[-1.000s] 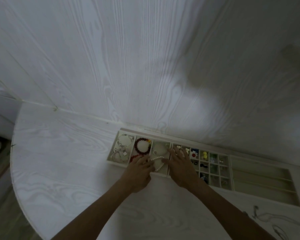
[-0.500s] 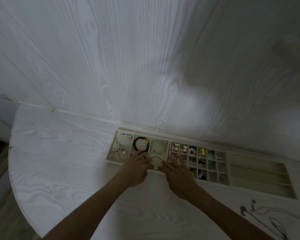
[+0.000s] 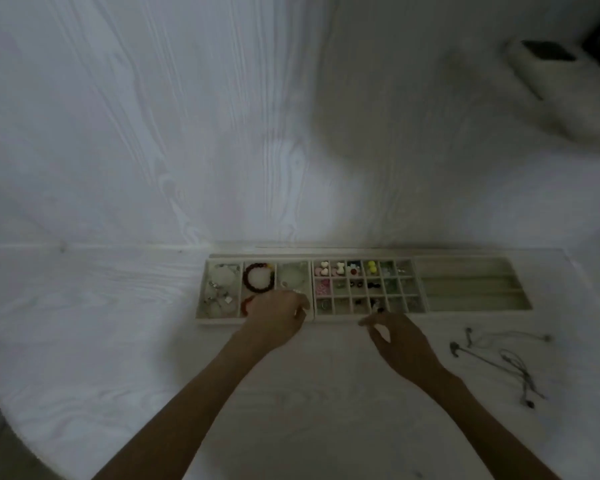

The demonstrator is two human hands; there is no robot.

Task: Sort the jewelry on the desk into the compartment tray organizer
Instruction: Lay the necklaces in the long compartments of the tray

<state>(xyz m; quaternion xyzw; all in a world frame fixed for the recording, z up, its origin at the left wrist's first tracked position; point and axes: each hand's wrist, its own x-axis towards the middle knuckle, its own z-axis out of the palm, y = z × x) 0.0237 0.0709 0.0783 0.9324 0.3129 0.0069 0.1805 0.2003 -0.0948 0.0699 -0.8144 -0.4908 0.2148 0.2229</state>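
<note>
The long compartment tray (image 3: 471, 311) lies on the white desk against the wall. My left hand (image 3: 274, 318) sits over the front of its third large compartment, fingers curled down onto a pearl bracelet (image 3: 293, 291) of which only a few pale beads show. A dark red bead bracelet (image 3: 258, 277) fills the second compartment, and silver charm bracelets (image 3: 219, 291) fill the first. Small coloured earrings (image 3: 355, 271) lie in the grid of little cells. My right hand (image 3: 400, 344) hovers over the desk just in front of the grid, fingers loosely bent, holding nothing.
Thin grey necklaces or cords (image 3: 503, 358) lie tangled on the desk at the right. The tray's long slots (image 3: 465, 284) at its right end hold nothing. A pale bulky object (image 3: 565, 91) sits high on the right. The desk's rounded edge (image 3: 4, 407) runs at the left.
My right hand has let go of the pearl bracelet and pulled back right, off the tray. My left hand stays over the third compartment. The view has swung toward the right.
</note>
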